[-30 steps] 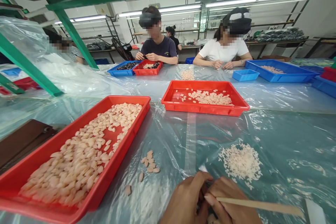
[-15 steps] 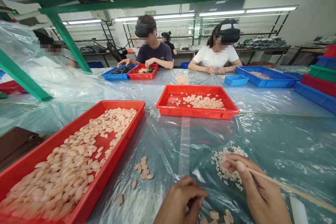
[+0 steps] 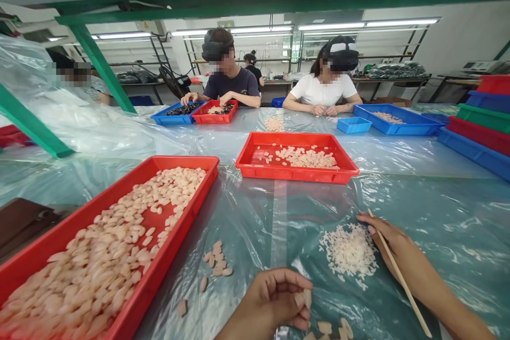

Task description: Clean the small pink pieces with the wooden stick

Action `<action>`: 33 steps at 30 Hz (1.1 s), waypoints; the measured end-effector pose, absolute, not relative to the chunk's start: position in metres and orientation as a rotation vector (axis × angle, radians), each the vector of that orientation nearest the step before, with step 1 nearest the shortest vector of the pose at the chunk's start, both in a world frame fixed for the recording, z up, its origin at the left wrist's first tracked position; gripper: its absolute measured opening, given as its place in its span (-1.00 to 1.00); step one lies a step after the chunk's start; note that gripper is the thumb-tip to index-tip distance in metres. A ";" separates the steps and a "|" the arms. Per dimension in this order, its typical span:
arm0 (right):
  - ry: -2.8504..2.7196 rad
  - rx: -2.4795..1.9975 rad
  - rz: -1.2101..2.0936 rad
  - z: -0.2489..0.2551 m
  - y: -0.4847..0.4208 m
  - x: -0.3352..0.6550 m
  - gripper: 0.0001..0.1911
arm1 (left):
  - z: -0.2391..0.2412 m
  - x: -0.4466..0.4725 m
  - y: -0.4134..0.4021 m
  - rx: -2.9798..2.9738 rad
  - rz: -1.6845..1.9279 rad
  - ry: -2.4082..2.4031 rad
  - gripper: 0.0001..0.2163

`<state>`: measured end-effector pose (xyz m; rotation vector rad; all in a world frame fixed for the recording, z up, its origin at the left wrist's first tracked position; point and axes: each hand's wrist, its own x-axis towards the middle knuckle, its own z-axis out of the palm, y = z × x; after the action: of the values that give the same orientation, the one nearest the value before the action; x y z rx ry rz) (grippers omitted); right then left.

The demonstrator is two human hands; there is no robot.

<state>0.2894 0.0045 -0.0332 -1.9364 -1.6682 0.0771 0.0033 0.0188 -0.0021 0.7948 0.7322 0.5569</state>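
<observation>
My left hand [image 3: 274, 297] is closed, pinching a small pale oval piece [image 3: 307, 298] between thumb and fingers. A thin wooden stick [image 3: 398, 271] lies in my right hand [image 3: 402, 247], slanting down toward the lower right. The fingertips of that hand are at the right edge of a pile of tiny white bits [image 3: 348, 255] on the plastic sheet. Just below my left hand, at the bottom edge, lie several flat beige pieces [image 3: 324, 326]. To its left is a loose group of similar oval pieces [image 3: 218, 259].
A long red tray [image 3: 159, 247] of pale oval pieces stands at the left. Another red tray [image 3: 297, 174] sits ahead. Two co-workers [image 3: 231, 79] sit across the table with blue and red trays. Stacked trays [image 3: 480, 125] stand far right; a green post [image 3: 99, 64] rises at left.
My right hand has drawn back to the right from the white pile, and the stick now points more steeply downward. My left hand has turned, showing the oval piece in its fingers.
</observation>
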 end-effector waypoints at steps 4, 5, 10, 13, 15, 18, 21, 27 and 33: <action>-1.612 -1.986 0.019 -0.029 0.001 0.289 -0.52 | 0.000 0.001 0.020 0.756 0.514 0.729 -0.70; -1.589 -1.997 -0.004 -0.028 0.001 0.289 -0.52 | 0.000 0.001 0.020 0.750 0.506 0.730 -0.70; -1.589 -1.981 -0.076 -0.031 0.006 0.292 -0.48 | -0.002 0.000 0.019 0.800 0.495 0.700 -0.70; -1.659 -1.964 -0.048 -0.035 0.009 0.292 -0.52 | -0.004 0.000 0.017 0.931 0.440 0.665 -0.68; -1.659 -1.988 -0.040 -0.035 0.008 0.292 -0.55 | -0.003 -0.001 0.016 1.065 0.367 0.625 -0.63; -1.617 -2.030 -0.057 -0.034 0.006 0.292 -0.57 | -0.001 -0.002 0.015 1.302 0.321 0.597 -0.53; -1.579 -2.039 -0.071 -0.034 0.004 0.293 -0.61 | 0.002 -0.003 0.015 1.508 0.367 0.678 -0.57; -1.437 -1.993 -0.036 -0.028 -0.001 0.286 -0.65 | 0.028 -0.015 0.022 1.932 0.460 1.022 -0.79; -1.461 -1.808 0.113 -0.013 -0.009 0.252 -0.71 | 0.052 -0.047 0.043 2.292 0.154 1.478 -0.74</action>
<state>0.2521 -0.0088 -0.0132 -1.8079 -1.4613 0.1129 -0.0470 0.0432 0.0521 2.2920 1.4781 0.1543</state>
